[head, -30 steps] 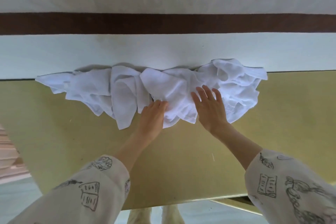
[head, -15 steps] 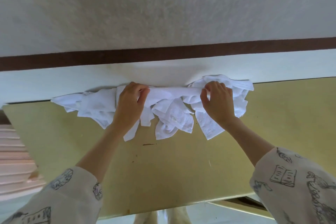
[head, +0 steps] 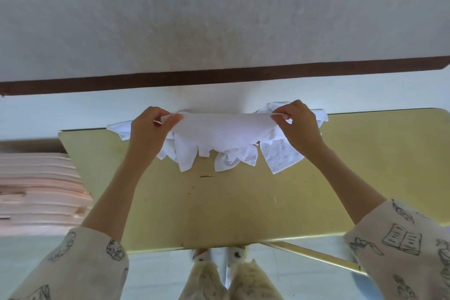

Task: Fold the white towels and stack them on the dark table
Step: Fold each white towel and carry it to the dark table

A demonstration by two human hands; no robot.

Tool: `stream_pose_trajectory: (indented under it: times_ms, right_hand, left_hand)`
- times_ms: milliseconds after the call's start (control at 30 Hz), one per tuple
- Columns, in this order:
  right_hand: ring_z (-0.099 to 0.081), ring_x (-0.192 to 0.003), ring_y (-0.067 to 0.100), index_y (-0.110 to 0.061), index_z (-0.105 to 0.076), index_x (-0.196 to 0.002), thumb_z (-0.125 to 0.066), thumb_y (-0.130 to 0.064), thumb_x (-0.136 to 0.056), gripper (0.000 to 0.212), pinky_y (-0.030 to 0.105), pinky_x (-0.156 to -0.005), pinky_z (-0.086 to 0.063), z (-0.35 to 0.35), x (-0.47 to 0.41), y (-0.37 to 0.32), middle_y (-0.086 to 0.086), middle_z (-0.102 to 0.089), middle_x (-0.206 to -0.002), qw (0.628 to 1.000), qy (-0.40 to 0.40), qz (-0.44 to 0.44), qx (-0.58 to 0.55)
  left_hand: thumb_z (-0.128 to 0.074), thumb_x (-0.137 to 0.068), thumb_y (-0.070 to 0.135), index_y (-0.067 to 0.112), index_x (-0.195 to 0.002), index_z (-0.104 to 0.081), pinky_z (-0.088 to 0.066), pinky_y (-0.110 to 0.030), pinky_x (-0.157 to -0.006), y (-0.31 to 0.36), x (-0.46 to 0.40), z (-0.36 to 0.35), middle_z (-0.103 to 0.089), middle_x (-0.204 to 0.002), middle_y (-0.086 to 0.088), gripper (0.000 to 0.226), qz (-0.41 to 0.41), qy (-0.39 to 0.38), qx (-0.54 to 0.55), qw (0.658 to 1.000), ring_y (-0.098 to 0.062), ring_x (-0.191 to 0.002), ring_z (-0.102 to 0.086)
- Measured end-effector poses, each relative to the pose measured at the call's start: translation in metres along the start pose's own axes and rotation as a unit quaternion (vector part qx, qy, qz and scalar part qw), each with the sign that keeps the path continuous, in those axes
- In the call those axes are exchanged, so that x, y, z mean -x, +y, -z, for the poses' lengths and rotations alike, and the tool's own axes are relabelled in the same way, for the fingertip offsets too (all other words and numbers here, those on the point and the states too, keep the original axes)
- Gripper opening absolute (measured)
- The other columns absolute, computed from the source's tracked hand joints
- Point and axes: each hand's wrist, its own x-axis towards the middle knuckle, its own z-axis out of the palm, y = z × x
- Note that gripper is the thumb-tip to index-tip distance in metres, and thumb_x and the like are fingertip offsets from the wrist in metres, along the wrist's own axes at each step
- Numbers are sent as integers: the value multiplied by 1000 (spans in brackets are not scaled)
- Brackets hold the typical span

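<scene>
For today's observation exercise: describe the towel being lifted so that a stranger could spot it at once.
Find the yellow-green table, then the heap of white towels along its far edge. The lifted towel is the one stretched flat above the heap, pinched at its corners by the left hand and right hand.

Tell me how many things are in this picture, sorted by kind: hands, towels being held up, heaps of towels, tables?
Hands: 2, the left hand and the right hand
Held white towel: 1, pinched at both ends
Heap of white towels: 1; towels inside cannot be counted
Yellow-green table: 1
Total: 5
</scene>
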Motion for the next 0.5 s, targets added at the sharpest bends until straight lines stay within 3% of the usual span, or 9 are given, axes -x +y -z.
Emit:
stream_pose_trajectory:
  times_ms: [67, 167, 333, 500]
  right_hand:
    - [-52, -81, 18, -4, -70, -92, -64, -17, -86, 15, 26, -78, -42, 10, 7, -8, 3, -57, -85, 999, 6, -8, -40]
    - [-52, -78, 15, -6, -70, -95, -66, -19, -85, 17, 12, -68, -35, 20, 15, -15, 6, -63, -91, 998, 4, -32, -60]
    - [-54, -81, 14, -4, -69, -96, -59, -16, -90, 17, 3, -66, -34, 26, 34, -23, 8, -68, -96, 998, -1, -33, -59]
    - [-55, -86, 14, -6, -66, -96, -52, -16, -94, 17, 16, -75, -39, 29, 78, -26, 0, -63, -90, 991, 1, -66, -119]
  left_hand:
    - [-62, -86, 26, 10, -82, -58, -37, -7, -58, 0, 9, 7, -55, -72, 12, 16, 15, -4, 11, 1000, -2, -67, -50]
    - [-63, -86, 24, 13, -84, -60, -34, -12, -59, -2, 18, 13, -55, -72, 12, 11, 20, -24, 25, 999, -3, -66, -48]
    - [-59, -88, 16, 7, -96, -64, -38, -19, -68, -6, 28, 21, -60, -88, 2, 13, -15, -64, 9, 998, -15, -80, -52]
    - [-59, -88, 14, 14, -93, -62, -41, -4, -60, -10, 57, 33, -60, -86, 8, 6, -34, -94, 38, 994, -6, -77, -55]
